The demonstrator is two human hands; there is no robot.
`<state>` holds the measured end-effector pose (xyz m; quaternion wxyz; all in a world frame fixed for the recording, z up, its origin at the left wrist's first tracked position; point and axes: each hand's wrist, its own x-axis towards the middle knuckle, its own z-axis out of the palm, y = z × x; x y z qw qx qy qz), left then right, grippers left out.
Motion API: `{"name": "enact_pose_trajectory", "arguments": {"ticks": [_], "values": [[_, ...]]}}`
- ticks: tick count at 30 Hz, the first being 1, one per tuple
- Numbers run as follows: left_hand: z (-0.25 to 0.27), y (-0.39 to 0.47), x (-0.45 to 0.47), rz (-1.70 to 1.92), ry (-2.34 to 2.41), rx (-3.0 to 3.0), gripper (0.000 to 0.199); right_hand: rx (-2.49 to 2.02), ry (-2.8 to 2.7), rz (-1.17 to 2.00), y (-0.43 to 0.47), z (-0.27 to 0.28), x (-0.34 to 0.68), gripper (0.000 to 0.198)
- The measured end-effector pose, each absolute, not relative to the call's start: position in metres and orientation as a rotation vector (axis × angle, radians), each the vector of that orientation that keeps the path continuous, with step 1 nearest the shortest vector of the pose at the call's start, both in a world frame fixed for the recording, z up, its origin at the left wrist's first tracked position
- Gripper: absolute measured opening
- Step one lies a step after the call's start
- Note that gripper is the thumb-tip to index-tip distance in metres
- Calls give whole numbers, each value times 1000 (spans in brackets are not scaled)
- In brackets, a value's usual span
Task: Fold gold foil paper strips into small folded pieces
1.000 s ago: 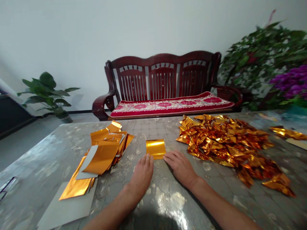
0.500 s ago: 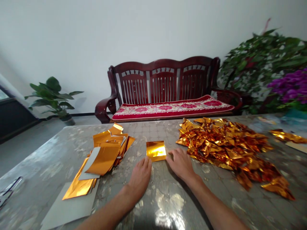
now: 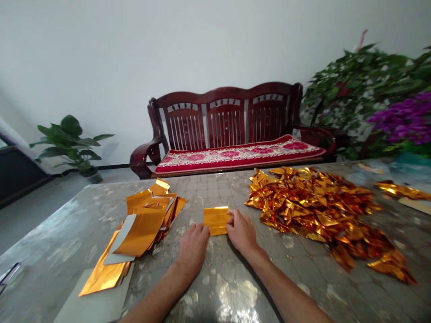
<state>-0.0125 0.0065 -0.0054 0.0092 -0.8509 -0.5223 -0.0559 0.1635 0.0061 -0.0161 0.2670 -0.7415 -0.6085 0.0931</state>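
A small sheet of gold foil paper (image 3: 216, 220) lies on the table between my hands. My left hand (image 3: 194, 244) rests at its lower left corner, fingers drawn together; its fingertips touch the edge. At the sheet's right edge, my right hand (image 3: 241, 229) pinches the paper between thumb and fingers. To the left is a loose stack of gold foil sheets (image 3: 143, 231), some with pale backs showing. A large heap of folded gold foil pieces (image 3: 313, 202) spreads over the table to the right.
The patterned grey tabletop (image 3: 188, 298) carries everything. A pale card (image 3: 96, 298) lies under the stack, and a dark-edged object (image 3: 10, 274) sits at far left. Clear plastic (image 3: 370, 172) is at the back right. Behind stand a wooden bench (image 3: 225, 121) and potted plants (image 3: 72, 143).
My right hand has moved up along the right edge of the foil sheet and now grips it there. My left hand stays by the lower left corner. The view has shifted slightly.
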Motion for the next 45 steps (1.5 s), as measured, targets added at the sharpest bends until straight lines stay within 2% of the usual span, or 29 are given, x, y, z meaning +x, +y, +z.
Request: {"name": "enact_pose_trajectory", "arguments": {"ticks": [4, 9, 12, 16, 20, 23, 27, 29, 31, 33, 36, 39, 41, 45], "values": [[-3, 16, -15, -312, -1854, -2682, 9, -1994, -1675, 138, 3, -14, 164, 35], [-1, 22, -16, -357, -2054, -2561, 30, -1985, -1794, 74, -4, -15, 165, 38], [-2, 24, -15, -354, -2066, -2558, 31, -1993, -1797, 54, -6, -17, 164, 42], [-2, 26, -12, -439, -2153, -2580, 21, -1969, -1747, 57, -6, -21, 163, 46], [-6, 29, -9, -702, -2271, -2625, 8, -1892, -1668, 104, -4, -29, 166, 51], [-13, 32, -4, -1221, -2451, -2643, 12, -1770, -1498, 182, 0, -37, 172, 61], [-18, 33, 10, -2454, -2603, -2172, 33, -1526, -1204, 462, 4, -43, 175, 71], [-17, 27, 20, -2893, -2546, -1877, 42, -1388, -1124, 688, 3, -40, 169, 69], [-15, 19, 31, -3260, -2380, -1809, 51, -1293, -1085, 774, 0, -35, 160, 64], [-15, 11, 41, -3409, -2339, -1806, 52, -1248, -1079, 776, -3, -29, 152, 48], [-19, 5, 48, -3250, -2611, -1870, 44, -1264, -1097, 678, -5, -25, 148, 18], [-21, 9, 42, -3016, -2649, -2059, 42, -1295, -1179, 374, -6, -21, 157, 11], [-17, 16, 29, -2799, -2406, -2118, 46, -1282, -1316, 68, -8, -17, 166, 11], [1, 25, -5, -1982, -1731, -2108, 56, -1308, -1576, -331, -14, -7, 177, 19]]}}
